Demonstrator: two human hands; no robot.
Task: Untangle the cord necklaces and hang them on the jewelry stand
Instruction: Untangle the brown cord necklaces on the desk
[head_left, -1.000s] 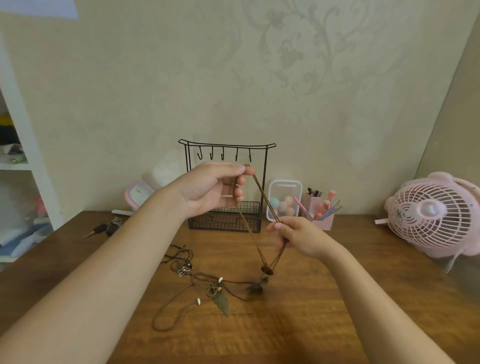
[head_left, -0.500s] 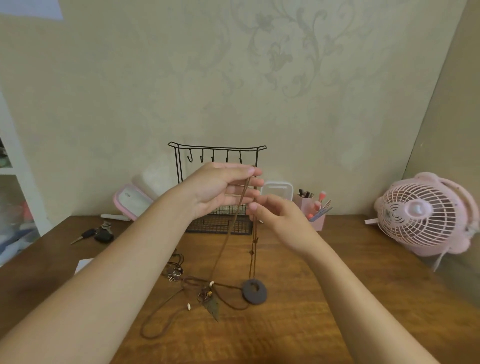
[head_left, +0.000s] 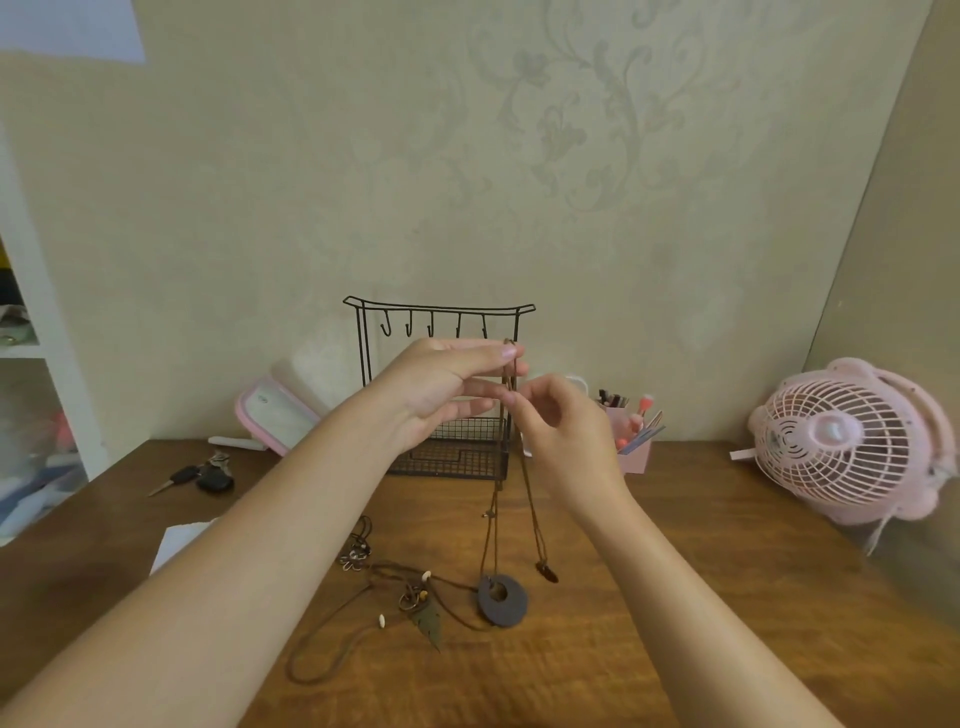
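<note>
Thin brown cord necklace (head_left: 529, 499) hangs from left hand (head_left: 441, 384), grip pinched on top loop, before black wire jewelry stand (head_left: 415, 306). Right hand (head_left: 566, 431) grip nips strands just below. Cord looks limp, light, snag-prone; hold loop top, not grey ring pendant (head_left: 501, 600).
</note>
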